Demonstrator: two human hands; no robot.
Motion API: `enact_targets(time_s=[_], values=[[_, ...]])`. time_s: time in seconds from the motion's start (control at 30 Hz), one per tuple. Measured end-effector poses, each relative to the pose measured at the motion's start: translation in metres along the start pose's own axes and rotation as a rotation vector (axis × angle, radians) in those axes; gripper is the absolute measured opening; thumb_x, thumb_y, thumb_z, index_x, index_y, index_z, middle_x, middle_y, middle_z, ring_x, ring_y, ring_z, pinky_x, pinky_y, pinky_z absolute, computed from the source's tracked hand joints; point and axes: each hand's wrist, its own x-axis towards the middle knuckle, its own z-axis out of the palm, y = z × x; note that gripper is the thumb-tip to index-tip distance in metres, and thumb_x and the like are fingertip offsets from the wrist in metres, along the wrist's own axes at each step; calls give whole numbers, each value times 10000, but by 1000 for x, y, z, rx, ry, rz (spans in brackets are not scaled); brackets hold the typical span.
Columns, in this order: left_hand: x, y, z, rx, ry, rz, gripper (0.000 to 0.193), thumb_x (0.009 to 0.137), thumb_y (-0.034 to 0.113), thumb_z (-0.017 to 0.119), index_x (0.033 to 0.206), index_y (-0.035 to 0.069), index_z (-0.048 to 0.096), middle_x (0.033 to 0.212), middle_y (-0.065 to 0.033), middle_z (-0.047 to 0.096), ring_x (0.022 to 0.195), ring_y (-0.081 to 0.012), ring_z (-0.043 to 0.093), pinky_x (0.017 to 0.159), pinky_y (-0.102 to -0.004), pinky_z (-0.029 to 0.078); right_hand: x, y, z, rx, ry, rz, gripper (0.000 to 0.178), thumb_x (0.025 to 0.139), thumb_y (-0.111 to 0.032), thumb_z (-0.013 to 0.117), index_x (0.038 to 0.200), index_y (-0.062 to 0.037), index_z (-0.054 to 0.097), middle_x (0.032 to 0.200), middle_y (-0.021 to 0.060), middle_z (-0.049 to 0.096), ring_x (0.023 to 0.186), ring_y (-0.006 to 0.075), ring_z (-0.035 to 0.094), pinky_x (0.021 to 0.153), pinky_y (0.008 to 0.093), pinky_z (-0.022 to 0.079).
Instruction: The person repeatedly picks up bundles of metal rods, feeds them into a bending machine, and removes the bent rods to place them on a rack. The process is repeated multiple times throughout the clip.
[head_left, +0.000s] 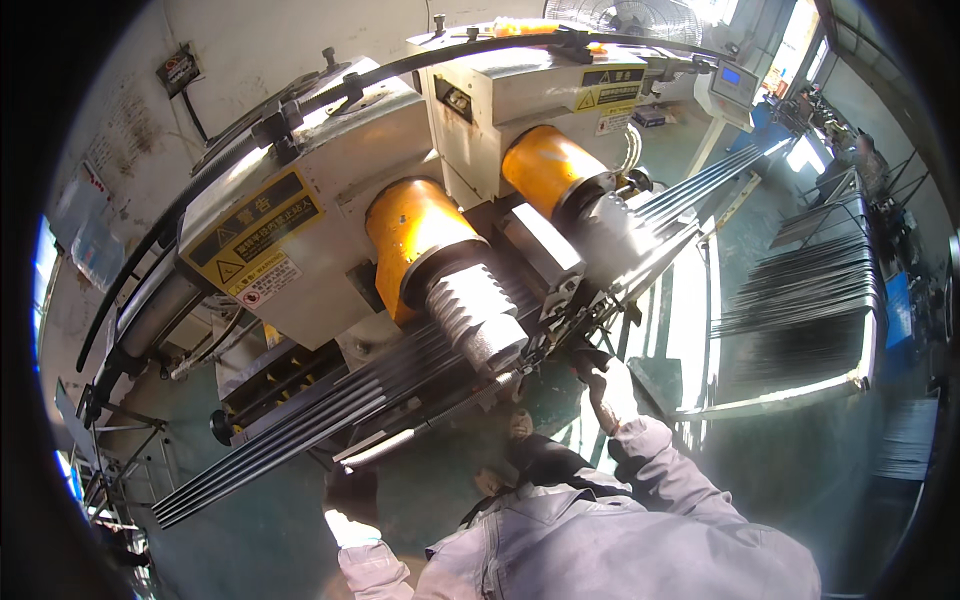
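Several long grey metal rods [300,425] lie side by side through a large machine, running from lower left to upper right. Two orange cylinders [415,235] stand above them, and a ridged metal roller [475,315] sits at the end of the nearer one. My left hand [352,495], dark with a pale cuff, is at the machine's near side, just below the end of a pale bar [378,448]. My right hand [608,392] reaches to the dark clamp parts [565,325] under the rods. Shadow hides the fingers of both hands.
A rack [790,405] of thin dark rods stands at the right. Beyond the machine are a control box with a blue screen [733,82] and a large fan [630,18]. A black hose [430,58] arches over the machine. My feet [520,425] show on the green floor.
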Motion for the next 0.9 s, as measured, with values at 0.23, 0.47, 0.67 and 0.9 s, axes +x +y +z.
enact_targets(time_s=[0.23,0.47,0.67,0.9], values=[[38,61,-80,-1311,334,-232,491,1148,465,606,1425,75,714,1318,-122,767,1232,-252,698,1093,-422,545,23,-134,2,917,-52,-1,411,1149,-279,680,1459,-14,721,1310,74,777,1154,166,707,1025,325,559],[48,111,-133,-1481,353,-465,711,1166,579,578,576,289,306,482,102,219,377,-97,206,384,-285,228,58,-163,11,1055,-17,207,414,1151,-394,674,1310,-24,772,1163,59,808,993,180,731,880,330,570],[50,131,-123,-1349,349,-414,574,1140,518,664,659,293,447,537,108,229,400,-95,224,397,-307,215,63,-152,18,886,4,210,439,1131,-431,701,1384,-74,741,1106,25,774,902,139,672,776,325,528],[70,217,-175,-499,671,267,467,1154,400,684,1401,10,754,1171,-18,752,991,-98,647,967,-217,503,73,-155,20,1015,-80,239,329,1163,-354,628,1263,-55,722,979,76,781,841,187,727,744,363,575]])
